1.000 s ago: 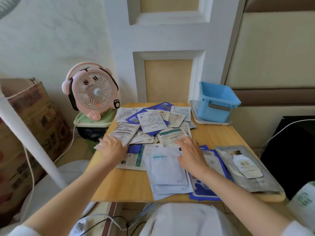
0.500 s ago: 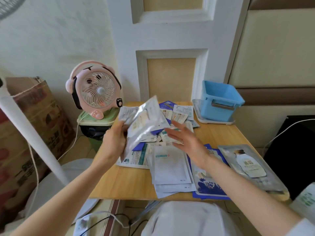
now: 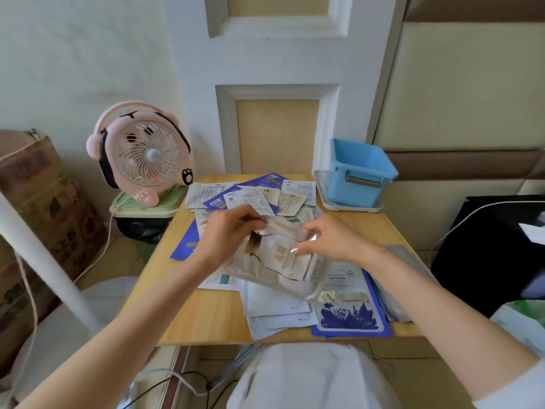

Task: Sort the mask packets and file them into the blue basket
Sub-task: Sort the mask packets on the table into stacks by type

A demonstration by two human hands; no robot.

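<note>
Sorting is barely beginning, I judge: loose packets (image 3: 253, 199) are covering the desk (image 3: 206, 317), and the blue basket (image 3: 358, 178) at its far right corner is showing none. My left hand (image 3: 233, 234) and right hand (image 3: 333, 240) are pinching one silver packet (image 3: 280, 261) above the pile. The basket's floor is hiding behind its wall.

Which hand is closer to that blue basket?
Right. The right hand is in front of the blue basket, slightly left; the left hand sits farther left, across the silver packet both hold.
</note>
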